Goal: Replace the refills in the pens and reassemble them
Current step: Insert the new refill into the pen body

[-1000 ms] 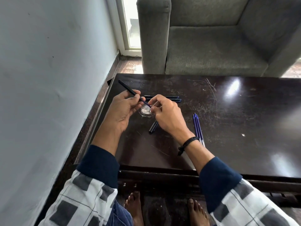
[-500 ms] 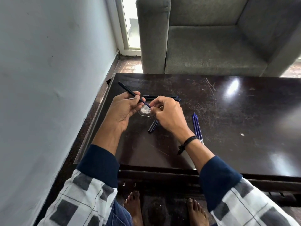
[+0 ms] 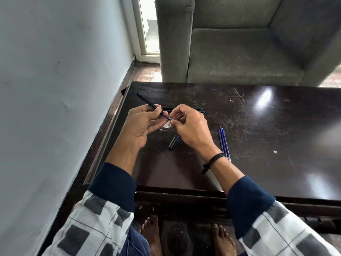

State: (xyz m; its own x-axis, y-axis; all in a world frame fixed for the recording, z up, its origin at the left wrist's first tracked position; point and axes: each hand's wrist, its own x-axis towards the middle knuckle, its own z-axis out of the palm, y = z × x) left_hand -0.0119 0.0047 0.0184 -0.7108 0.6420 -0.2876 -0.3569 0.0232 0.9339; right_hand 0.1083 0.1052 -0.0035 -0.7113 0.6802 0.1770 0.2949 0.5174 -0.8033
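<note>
Two hands meet above the left part of the dark counter (image 3: 276, 154), nearer its far edge than its near one. The left hand (image 3: 142, 126) grips a black barrel (image 3: 145, 101) between thumb and curled fingers; the barrel slants, its free end aimed at the counter's far left corner. A blue refill (image 3: 165, 116) projects from the barrel's other end. The right hand (image 3: 191, 126) pinches the tip of that refill between thumb and forefinger, its other fingers loosely curled.

On the counter beneath the fingertips lies a small shiny round object (image 3: 167, 126), partly hidden; what it is cannot be told. A short black cap (image 3: 173, 142) lies just on the near side of it, under the right hand. Two dark pens (image 3: 200, 109) lie side by side along the far edge's direction, mostly hidden behind the hands. Two spare refills (image 3: 224, 143) lie touching each other to the right of the right wrist, pointing toward the far edge. A black band (image 3: 215, 159) circles the right wrist. A grey armchair (image 3: 239, 52) stands beyond the far edge.
</note>
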